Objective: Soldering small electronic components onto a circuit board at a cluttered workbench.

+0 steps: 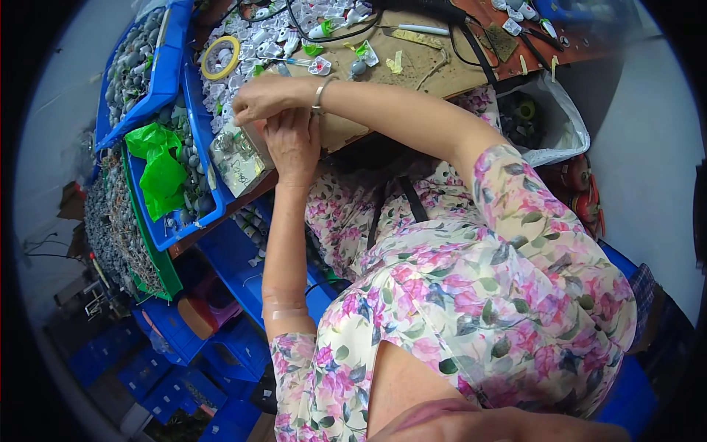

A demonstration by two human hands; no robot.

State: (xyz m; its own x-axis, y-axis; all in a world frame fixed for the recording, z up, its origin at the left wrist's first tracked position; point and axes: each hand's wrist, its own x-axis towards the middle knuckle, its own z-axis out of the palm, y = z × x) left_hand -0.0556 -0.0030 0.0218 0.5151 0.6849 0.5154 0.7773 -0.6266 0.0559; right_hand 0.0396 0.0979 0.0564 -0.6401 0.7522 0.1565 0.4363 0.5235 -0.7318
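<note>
My right hand, with a metal bracelet at its wrist, reaches across from the right. Its fingers curl downward over my left hand. The left fingers are bent and partly covered by the right. Whatever the two hands grip is hidden. Just left of them is a silvery metal block with handwriting, at the table edge. Beyond the hands lie a white plastic piece with a red spot, a green-and-white piece and a grey rounded piece.
Many white plastic parts and a yellow tape roll lie on the far left. Blue bins of grey parts flank the table, one with a green plastic bag. A pen, dark cables and pliers lie farther back. A white bag hangs right.
</note>
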